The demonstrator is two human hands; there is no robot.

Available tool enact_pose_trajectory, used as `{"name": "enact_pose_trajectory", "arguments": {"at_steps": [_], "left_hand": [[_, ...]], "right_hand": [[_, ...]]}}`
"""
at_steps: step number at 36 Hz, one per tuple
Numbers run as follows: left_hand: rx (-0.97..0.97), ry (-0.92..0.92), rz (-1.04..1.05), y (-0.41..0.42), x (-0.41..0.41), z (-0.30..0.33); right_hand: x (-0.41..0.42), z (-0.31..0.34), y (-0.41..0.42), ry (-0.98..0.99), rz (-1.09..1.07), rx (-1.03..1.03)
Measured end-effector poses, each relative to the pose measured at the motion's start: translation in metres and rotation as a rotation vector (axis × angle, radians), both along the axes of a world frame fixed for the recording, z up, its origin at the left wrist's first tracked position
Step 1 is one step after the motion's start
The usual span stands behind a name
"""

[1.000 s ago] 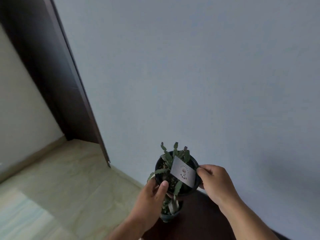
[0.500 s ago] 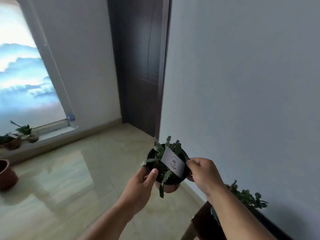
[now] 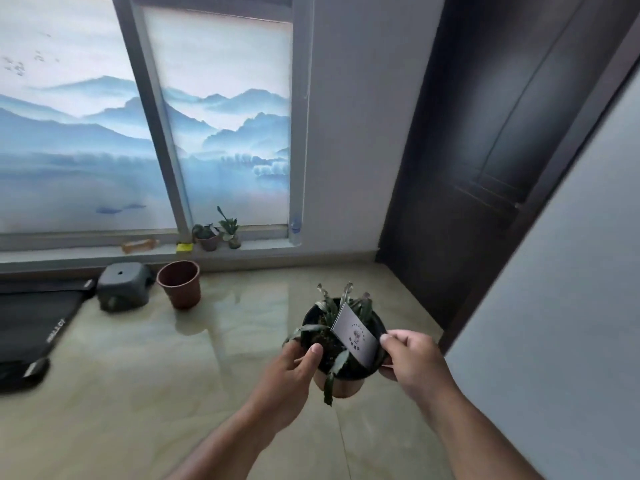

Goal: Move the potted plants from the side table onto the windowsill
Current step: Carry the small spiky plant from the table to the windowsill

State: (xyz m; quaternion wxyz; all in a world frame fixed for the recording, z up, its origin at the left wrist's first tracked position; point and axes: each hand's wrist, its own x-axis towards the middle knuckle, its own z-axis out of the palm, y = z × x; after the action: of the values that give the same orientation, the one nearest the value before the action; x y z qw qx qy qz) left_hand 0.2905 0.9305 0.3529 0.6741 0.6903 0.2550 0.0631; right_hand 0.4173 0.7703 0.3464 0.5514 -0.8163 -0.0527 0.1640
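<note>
Ahead of you the window (image 3: 86, 116) fills the upper left, its panes covered with a misty blue mountain scene and split by a grey upright frame. To the right of it stands a dark door (image 3: 485, 150), and a pale wall (image 3: 571, 271) runs down the right edge. The glossy beige floor (image 3: 138, 393) spreads below, reflecting the light.

At the far left a black mat (image 3: 31, 323) lies on the floor, with a grey box-shaped object (image 3: 123, 285) beside it and an empty terracotta pot (image 3: 180, 284) standing just right of that. Behind them runs the low windowsill (image 3: 263, 244), where two small potted plants (image 3: 216, 233) already sit close together near the frame; a yellow item and a pale brown one lie further left on the sill.

You carry the potted plant (image 3: 343, 344) in mid-air above the floor, well apart from the windowsill. It has a black rim, a paler base and drooping flat green stems, and a grey label card (image 3: 355, 332) stands tilted in the soil.

Your left hand (image 3: 291, 375) grips the pot's left side, thumb pressed over the rim. Your right hand (image 3: 412, 358) holds the right side, fingers curled around the rim by the card's corner.
</note>
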Motion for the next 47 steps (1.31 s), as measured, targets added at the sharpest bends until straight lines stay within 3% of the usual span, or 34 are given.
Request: {"name": "enact_pose_trajectory", "arguments": {"at_steps": [18,33,47], "left_hand": [[-0.032,0.049,0.284,0.202,0.161,-0.007],[-0.092,-0.015,0.251,0.405,0.296,-0.037],[-0.123,0.109,0.232,0.531,0.461,-0.069]], "right_hand": [[0.197,-0.012,0.241,0.061,0.275,0.036],[0.333,-0.037,0.445,0.117,0.270,-0.022],[0.499,-0.081,0.569,0.209,0.258,-0.032]]}}
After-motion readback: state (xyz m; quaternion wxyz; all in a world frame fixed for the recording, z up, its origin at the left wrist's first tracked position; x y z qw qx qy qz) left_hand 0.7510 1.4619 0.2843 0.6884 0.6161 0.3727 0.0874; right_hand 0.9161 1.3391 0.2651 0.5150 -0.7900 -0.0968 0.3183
